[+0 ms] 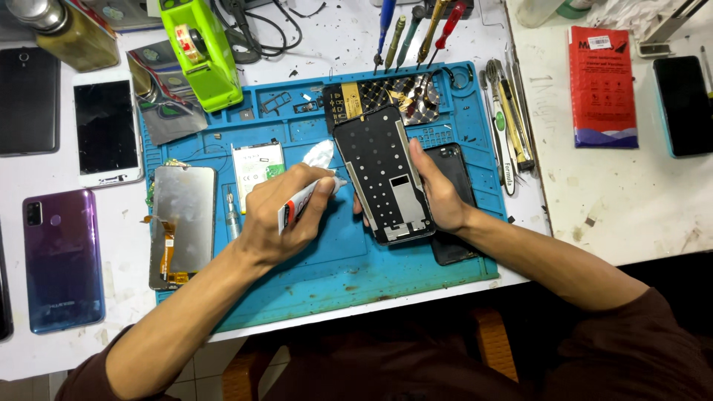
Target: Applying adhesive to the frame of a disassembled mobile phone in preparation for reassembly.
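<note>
Blue mat (356, 267) on bench (616, 200); phone frame (382, 174) tilted at centre. Right hand (438, 189) grip clamped on frame's right edge. Left hand (278, 215) grip pinched on glue tube (301, 202), nozzle touching frame's left edge. Step judged: gluing frame border. Steady, thin bead required along edge. Screen panel (180, 223) lying left, battery (257, 165) beside it.

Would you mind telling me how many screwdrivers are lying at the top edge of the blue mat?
4, fanned side by side above the mat's top edge: a blue-handled one, an olive one, a yellow-brown one and a red one. Others may lie beyond the frame.
</note>
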